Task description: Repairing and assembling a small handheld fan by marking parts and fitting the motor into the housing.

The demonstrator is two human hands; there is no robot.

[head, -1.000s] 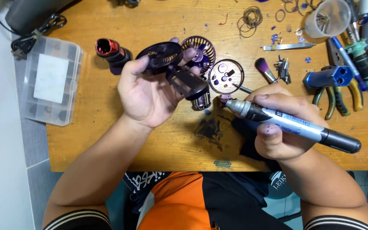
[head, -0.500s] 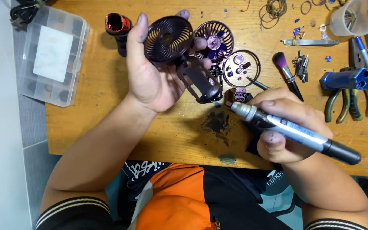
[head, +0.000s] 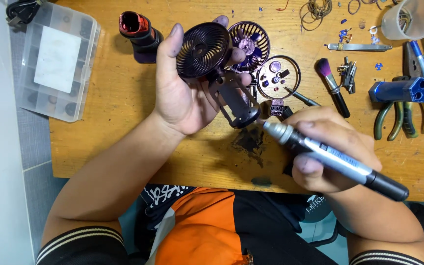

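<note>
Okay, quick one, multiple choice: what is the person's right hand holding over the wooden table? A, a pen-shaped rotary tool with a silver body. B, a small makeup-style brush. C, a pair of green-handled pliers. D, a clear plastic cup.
A: the right hand grips the pen-shaped rotary tool, its tip at the base of the small dark fan held in the left hand; the pliers, brush and cup lie untouched on the table.

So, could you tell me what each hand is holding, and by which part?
The left hand cups the small fan behind its round grille. The right hand grips the pen-shaped tool around the middle of its barrel.
</note>
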